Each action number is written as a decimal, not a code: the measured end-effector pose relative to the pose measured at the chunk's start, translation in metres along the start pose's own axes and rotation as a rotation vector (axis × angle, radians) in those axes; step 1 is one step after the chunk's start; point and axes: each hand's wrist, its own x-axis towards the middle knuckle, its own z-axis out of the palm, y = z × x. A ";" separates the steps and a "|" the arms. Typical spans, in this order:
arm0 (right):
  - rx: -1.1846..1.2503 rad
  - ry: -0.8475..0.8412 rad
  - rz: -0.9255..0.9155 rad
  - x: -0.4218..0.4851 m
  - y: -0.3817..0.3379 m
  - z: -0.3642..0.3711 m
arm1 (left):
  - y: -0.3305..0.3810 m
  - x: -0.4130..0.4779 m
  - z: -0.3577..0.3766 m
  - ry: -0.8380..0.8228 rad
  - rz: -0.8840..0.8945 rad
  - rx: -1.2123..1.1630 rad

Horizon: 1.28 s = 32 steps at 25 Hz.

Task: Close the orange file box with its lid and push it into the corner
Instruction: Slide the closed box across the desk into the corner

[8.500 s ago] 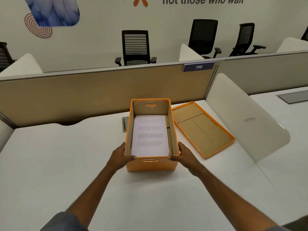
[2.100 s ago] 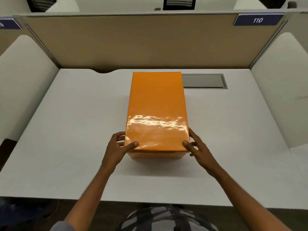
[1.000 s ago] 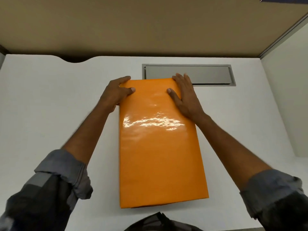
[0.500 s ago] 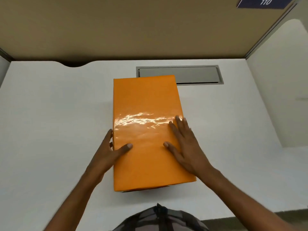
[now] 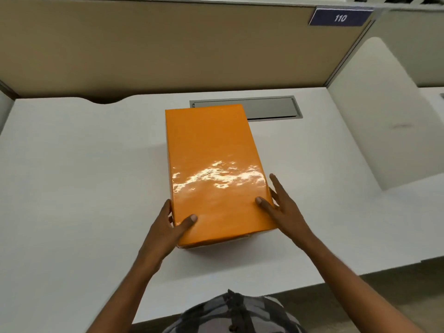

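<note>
Both hands have slid back from half a second ago: then the right palm lay flat on top of the lid and the left thumb hooked over the edge, now they bracket the near corners instead. So the pressing-down bit looks finished and this reads to me like setting up for the shove.

Left hand point(image 5: 168, 227) wraps the near left corner of the orange file box point(image 5: 216, 174), thumb on top of the lid point(image 5: 211, 145), fingers down the side where I can't see them. Right hand point(image 5: 283, 210) is spread wide against the near right side, thumb tip resting on the lid, fingers fanned along the wall. Neither is really gripping, more clamping the box between them. Makes sense: holding low and near gives you something to push from, and thumbs on top keep the lid from popping.

Lid looks fully seated, no gap that I can spot, just a sliver of box showing under the near edge. The box sits on the white bench point(image 5: 84, 164) about mid-width, its far end overlapping the grey cable hatch point(image 5: 271, 108), a bit short of the tan partition point(image 5: 168, 49).

The corner, I'd guess, is the far right one where the partition meets the white side divider point(image 5: 374, 121), below the 110 sign point(image 5: 340, 18). It's well apart from there, so the push needs a rightward angle, and the glossy lid could slip under thumbs.
</note>
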 end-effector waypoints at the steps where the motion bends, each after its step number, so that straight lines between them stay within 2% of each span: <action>1: 0.089 0.009 0.057 -0.014 0.006 -0.001 | -0.008 -0.008 -0.001 0.003 0.008 -0.006; 8: 0.177 0.001 0.084 -0.049 0.012 0.001 | -0.017 -0.032 0.003 0.111 0.098 -0.117; 13: 0.148 0.036 0.063 -0.043 0.011 -0.005 | -0.001 -0.032 0.013 0.087 0.128 -0.012; 21: 0.221 0.052 0.063 -0.058 0.019 -0.002 | -0.001 -0.045 0.016 0.165 0.059 -0.129; 25: 0.297 0.039 0.038 -0.072 0.011 0.016 | -0.004 -0.062 -0.003 0.213 0.099 -0.104; 32: 0.284 -0.002 -0.130 -0.072 -0.048 0.058 | -0.003 -0.089 -0.073 0.315 0.185 -0.152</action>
